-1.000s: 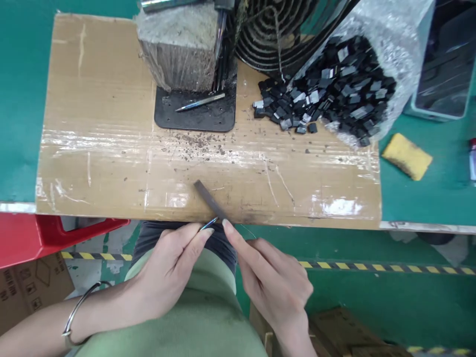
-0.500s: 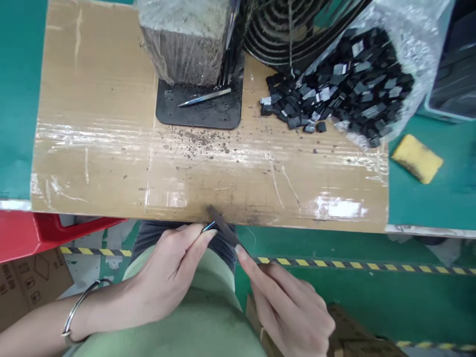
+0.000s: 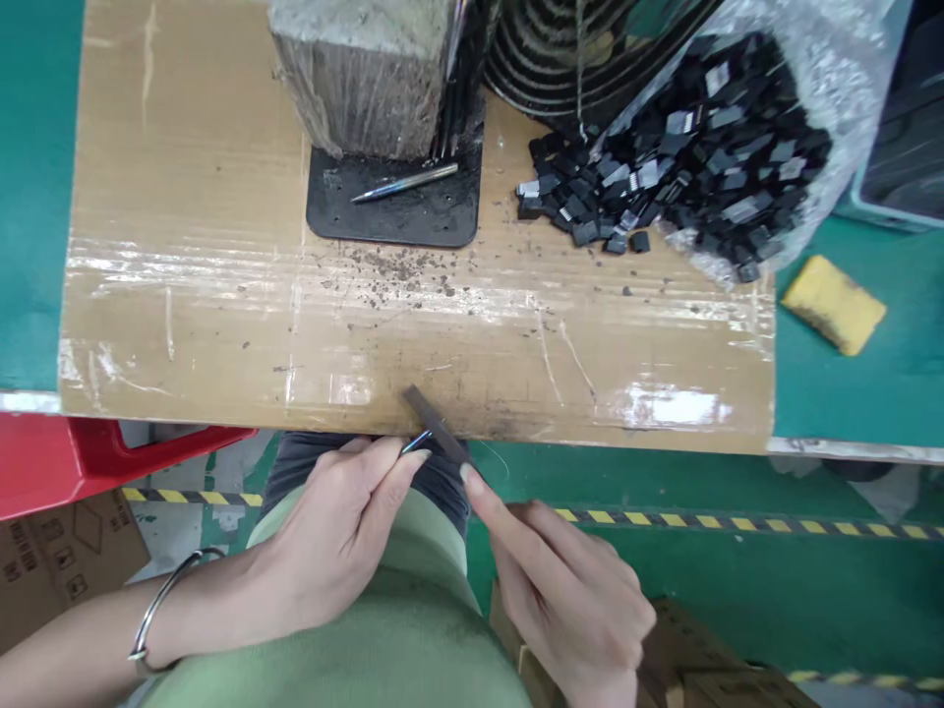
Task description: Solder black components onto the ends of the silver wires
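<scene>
Near the table's front edge, my left hand [image 3: 339, 541] pinches a thin metal rod [image 3: 417, 442] between thumb and fingers, its tip pointing up and to the right. My right hand [image 3: 560, 590] is wrapped round a flat dark file [image 3: 437, 425], the index finger stretched along it. The file slants up to the left and lies across the rod's tip. Farther back, a second metal rod [image 3: 405, 184] rests on a black plate [image 3: 390, 228] in front of a grimy block [image 3: 369, 88].
Cardboard [image 3: 184, 324] covers the green table. Black connectors [image 3: 708, 167] spill from a plastic bag [image 3: 848, 88] at the right, beside a coiled round object [image 3: 546, 69]. A yellow sponge [image 3: 833, 305] lies far right. A red bin [image 3: 88, 462] is at the lower left.
The file and my right hand have shifted slightly up and to the left over the rod. My left hand keeps nearly the same place.
</scene>
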A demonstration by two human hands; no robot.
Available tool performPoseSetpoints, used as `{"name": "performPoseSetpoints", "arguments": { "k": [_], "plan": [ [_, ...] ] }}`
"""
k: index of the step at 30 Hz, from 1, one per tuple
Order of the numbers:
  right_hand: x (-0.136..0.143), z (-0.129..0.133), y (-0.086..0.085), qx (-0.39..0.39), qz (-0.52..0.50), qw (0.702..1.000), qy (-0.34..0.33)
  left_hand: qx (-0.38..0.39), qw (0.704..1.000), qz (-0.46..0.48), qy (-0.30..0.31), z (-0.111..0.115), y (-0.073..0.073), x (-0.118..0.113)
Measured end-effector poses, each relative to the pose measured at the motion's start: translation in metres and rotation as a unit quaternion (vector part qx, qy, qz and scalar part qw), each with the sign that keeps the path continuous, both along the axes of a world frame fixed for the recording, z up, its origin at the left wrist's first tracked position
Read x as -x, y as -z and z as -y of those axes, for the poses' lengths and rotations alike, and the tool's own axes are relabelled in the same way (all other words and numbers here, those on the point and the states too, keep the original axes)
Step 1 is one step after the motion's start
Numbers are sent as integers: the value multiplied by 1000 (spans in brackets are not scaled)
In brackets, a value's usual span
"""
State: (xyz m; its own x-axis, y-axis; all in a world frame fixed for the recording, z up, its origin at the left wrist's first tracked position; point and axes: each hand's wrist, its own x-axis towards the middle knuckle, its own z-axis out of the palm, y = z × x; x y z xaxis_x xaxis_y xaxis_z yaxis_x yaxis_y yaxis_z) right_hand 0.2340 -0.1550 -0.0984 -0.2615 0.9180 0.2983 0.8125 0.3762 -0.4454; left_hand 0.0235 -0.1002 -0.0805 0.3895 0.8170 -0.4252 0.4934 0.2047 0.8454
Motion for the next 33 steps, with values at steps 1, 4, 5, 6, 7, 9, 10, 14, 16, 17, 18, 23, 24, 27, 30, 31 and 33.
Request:
{"name": "performPoseSetpoints", "arguments": {
  "k": [1,4,5,6,7,9,10,14,16,17,18,23,24,27,30,31,33],
  "plan": [
    [3,-5,1,-9,-1,1000,2,-20,1000,-10,4,1,2,0],
    [8,-15,1,-27,-3,1000,2,-62,998,-32,5,3,5,1],
    [7,-14,0,-21,2,1000,-1,-65,997,-33,8,4,6,1],
    [5,-10,-1,-10,7,1000,-4,-66,997,-32,11,4,6,1],
    [2,-4,-3,4,12,1000,-7,-65,997,-33,13,4,6,1],
    [-3,7,-6,25,17,1000,-8,-66,997,-38,21,4,6,1],
    [-4,9,-6,27,16,999,-5,-68,996,-43,23,5,7,1],
    [5,-5,-1,-9,6,1000,11,-71,996,-49,11,5,6,1],
    [11,-18,2,-22,2,1000,16,-51,998,-32,-5,4,5,-1],
    [14,-22,3,-26,-1,1000,17,-32,999,-17,-15,4,4,-1],
    [15,-25,4,-28,-5,999,19,-8,1000,2,-25,3,3,-2],
    [15,-25,5,-30,-6,999,18,91,992,78,-42,1,0,-2],
    [15,-24,5,-29,-3,999,16,90,992,78,-45,1,0,-3],
    [10,-17,3,-31,-4,999,5,63,994,66,-65,0,-1,-5],
    [1,0,0,-9,5,1000,-23,48,995,57,-72,0,-2,-7],
    [-2,6,-1,2,9,1000,-30,49,995,55,-71,0,-2,-8],
    [-5,12,-1,13,10,999,-31,46,995,49,-70,0,-2,-8]
  ]
}}
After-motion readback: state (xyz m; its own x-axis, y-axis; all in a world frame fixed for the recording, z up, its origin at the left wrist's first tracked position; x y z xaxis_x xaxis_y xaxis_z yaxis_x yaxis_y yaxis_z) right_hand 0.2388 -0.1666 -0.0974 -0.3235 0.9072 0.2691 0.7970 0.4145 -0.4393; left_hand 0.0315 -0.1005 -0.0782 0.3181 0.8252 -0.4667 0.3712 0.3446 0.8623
